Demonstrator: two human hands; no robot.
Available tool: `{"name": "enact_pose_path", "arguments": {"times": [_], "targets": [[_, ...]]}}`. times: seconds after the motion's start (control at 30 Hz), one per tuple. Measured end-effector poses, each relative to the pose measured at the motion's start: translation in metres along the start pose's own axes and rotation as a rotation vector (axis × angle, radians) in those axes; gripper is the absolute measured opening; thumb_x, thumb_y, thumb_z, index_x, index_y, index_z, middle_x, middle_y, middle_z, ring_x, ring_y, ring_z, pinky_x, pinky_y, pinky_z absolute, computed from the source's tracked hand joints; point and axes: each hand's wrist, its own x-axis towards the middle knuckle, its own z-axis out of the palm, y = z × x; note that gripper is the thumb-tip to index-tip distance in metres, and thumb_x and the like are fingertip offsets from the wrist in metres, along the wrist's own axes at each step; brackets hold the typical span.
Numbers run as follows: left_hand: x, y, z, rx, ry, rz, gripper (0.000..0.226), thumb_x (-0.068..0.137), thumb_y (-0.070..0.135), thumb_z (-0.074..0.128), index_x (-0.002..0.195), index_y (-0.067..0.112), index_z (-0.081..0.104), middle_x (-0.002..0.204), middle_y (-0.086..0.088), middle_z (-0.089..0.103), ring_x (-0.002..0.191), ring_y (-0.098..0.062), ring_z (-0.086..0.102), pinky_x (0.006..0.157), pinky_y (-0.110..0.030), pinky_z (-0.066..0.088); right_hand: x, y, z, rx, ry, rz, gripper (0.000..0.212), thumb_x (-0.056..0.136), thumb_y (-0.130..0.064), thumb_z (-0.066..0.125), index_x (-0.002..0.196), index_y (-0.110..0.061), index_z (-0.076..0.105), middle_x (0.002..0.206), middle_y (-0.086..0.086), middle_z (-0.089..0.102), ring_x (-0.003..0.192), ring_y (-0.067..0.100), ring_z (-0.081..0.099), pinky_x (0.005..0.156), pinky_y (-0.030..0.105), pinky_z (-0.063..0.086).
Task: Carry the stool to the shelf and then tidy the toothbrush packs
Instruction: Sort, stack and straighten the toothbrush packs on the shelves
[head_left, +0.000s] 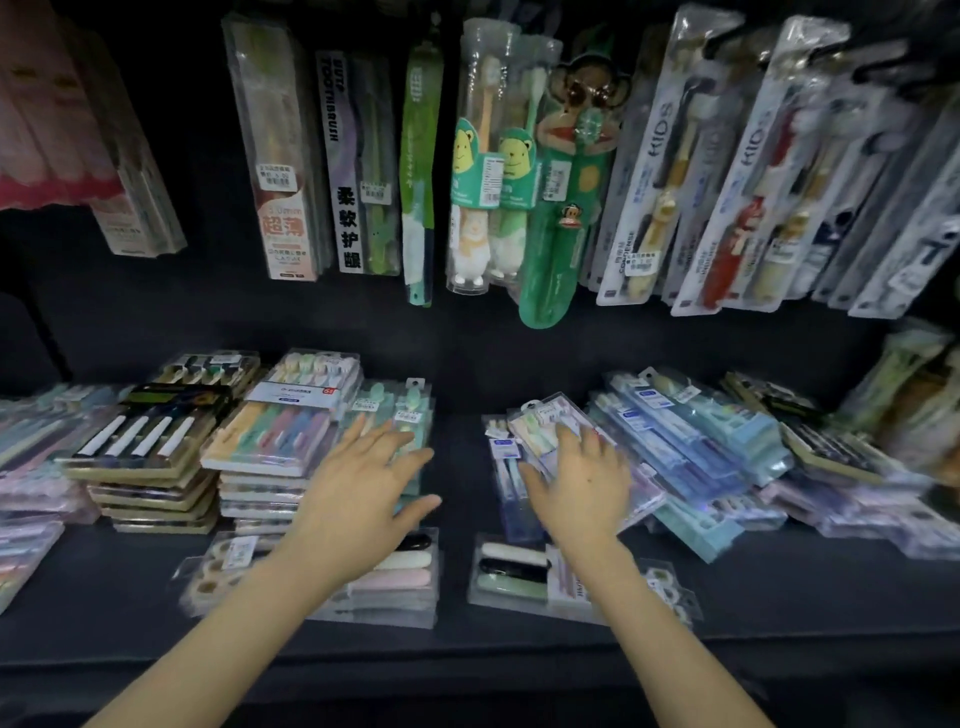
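Observation:
Toothbrush packs lie in stacks on a dark shelf (457, 644). My left hand (358, 467) is spread, fingers straight, over a clear pack of green-headed brushes (410, 402) beside a pastel multi-pack stack (283, 426). My right hand (584, 473) lies flat with fingers extended on a tilted clear pack (540, 421) at the left end of a messy blue heap (691, 441). A narrow blue pack (506, 467) lies just left of that hand. No stool is in view.
Hanging toothbrush packs (488, 156) fill the wall above the shelf, with kids' packs (727, 171) at the right. Travel-case packs (514, 571) lie near the shelf's front edge under my forearms. A black-and-gold stack (150, 431) stands at the left.

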Motion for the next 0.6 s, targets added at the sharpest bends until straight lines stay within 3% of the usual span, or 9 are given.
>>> {"name": "enact_pose_path", "arguments": {"times": [0.07, 0.13, 0.2, 0.3, 0.4, 0.53, 0.6], "targets": [[0.005, 0.017, 0.003, -0.048, 0.012, -0.004, 0.054, 0.081, 0.052, 0.039, 0.102, 0.017, 0.073, 0.1, -0.006, 0.071, 0.095, -0.026, 0.068, 0.094, -0.048, 0.047, 0.001, 0.031, -0.005, -0.198, -0.165, 0.052, 0.082, 0.069, -0.061, 0.07, 0.133, -0.012, 0.051, 0.131, 0.022, 0.051, 0.115, 0.042, 0.051, 0.093, 0.05, 0.04], [0.014, 0.035, 0.008, -0.074, 0.013, 0.012, 0.053, 0.08, 0.051, 0.039, 0.1, 0.016, 0.073, 0.098, -0.005, 0.07, 0.091, -0.027, 0.068, 0.09, -0.049, 0.049, 0.002, 0.05, -0.009, -0.253, -0.242, 0.011, 0.083, 0.076, -0.066, 0.059, 0.141, -0.017, 0.04, 0.139, 0.017, 0.043, 0.123, 0.037, 0.044, 0.096, 0.045, 0.036], [0.019, 0.045, 0.013, -0.101, 0.019, 0.015, 0.053, 0.081, 0.05, 0.039, 0.1, 0.015, 0.074, 0.097, -0.006, 0.07, 0.089, -0.027, 0.068, 0.087, -0.048, 0.051, 0.003, 0.049, -0.011, -0.205, -0.222, -0.042, 0.078, 0.078, -0.062, 0.057, 0.141, -0.02, 0.039, 0.135, 0.014, 0.045, 0.119, 0.034, 0.045, 0.094, 0.042, 0.034], [0.03, 0.069, 0.018, -0.258, 0.048, -0.057, 0.051, 0.085, 0.049, 0.043, 0.106, 0.012, 0.071, 0.103, -0.004, 0.069, 0.092, -0.026, 0.066, 0.082, -0.038, 0.053, -0.005, 0.054, -0.021, -0.035, -0.118, -0.007, 0.075, 0.063, -0.059, 0.064, 0.126, -0.019, 0.058, 0.111, 0.012, 0.059, 0.099, 0.035, 0.056, 0.082, 0.041, 0.039], [0.041, 0.089, 0.016, -0.602, -0.033, -0.313, 0.045, 0.091, 0.041, 0.056, 0.127, 0.015, 0.057, 0.117, -0.001, 0.061, 0.108, -0.02, 0.058, 0.09, -0.031, 0.046, -0.019, 0.067, -0.032, 0.132, 0.037, -0.007, 0.075, 0.054, -0.064, 0.052, 0.113, -0.02, 0.066, 0.105, 0.008, 0.065, 0.089, 0.032, 0.062, 0.077, 0.04, 0.045], [0.052, 0.117, 0.01, -1.182, -0.15, -0.649, 0.053, 0.083, 0.042, 0.066, 0.13, 0.029, 0.044, 0.109, -0.001, 0.067, 0.098, -0.014, 0.064, 0.087, -0.033, 0.052, -0.039, 0.076, -0.044, 0.259, 0.088, -0.06, 0.077, 0.057, -0.064, 0.057, 0.121, -0.022, 0.06, 0.122, 0.004, 0.059, 0.103, 0.028, 0.057, 0.086, 0.042, 0.043], [0.054, 0.131, 0.005, -1.536, -0.209, -0.722, 0.06, 0.082, 0.029, 0.071, 0.13, 0.034, 0.034, 0.105, -0.007, 0.069, 0.093, -0.019, 0.069, 0.081, -0.037, 0.057, -0.044, 0.076, -0.048, 0.297, 0.116, -0.064, 0.077, 0.058, -0.064, 0.059, 0.122, -0.021, 0.06, 0.123, 0.003, 0.057, 0.106, 0.026, 0.055, 0.088, 0.04, 0.042]]}}
